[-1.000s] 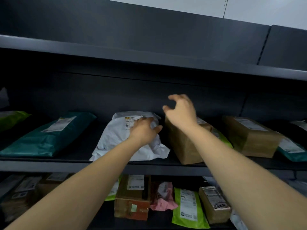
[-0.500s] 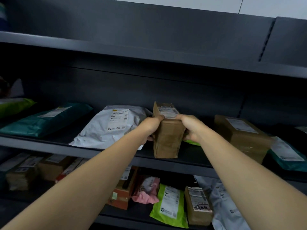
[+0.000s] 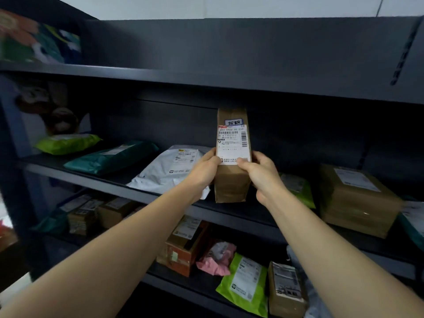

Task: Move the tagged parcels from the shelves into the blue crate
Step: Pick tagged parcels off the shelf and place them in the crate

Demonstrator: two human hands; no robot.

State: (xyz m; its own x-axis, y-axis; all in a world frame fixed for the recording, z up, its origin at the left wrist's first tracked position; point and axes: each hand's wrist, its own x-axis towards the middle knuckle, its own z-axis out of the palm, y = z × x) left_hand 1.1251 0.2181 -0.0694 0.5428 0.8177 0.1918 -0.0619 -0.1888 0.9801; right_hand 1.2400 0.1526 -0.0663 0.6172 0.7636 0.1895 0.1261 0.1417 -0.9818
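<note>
Both forearms reach straight forward and up, the left hand and right hand gripping a brown box from either side, thumbs pressed on its front and fingers curled behind it. The box stands on end over the front of the middle shelf, between a white mailer bag and a green bag; whether its lower end touches the shelf cannot be told. Half a second ago the box sat lower, with its label turned upward; now it is tipped upright and the white label, with a blue-edged tag above it, faces the camera.
</note>
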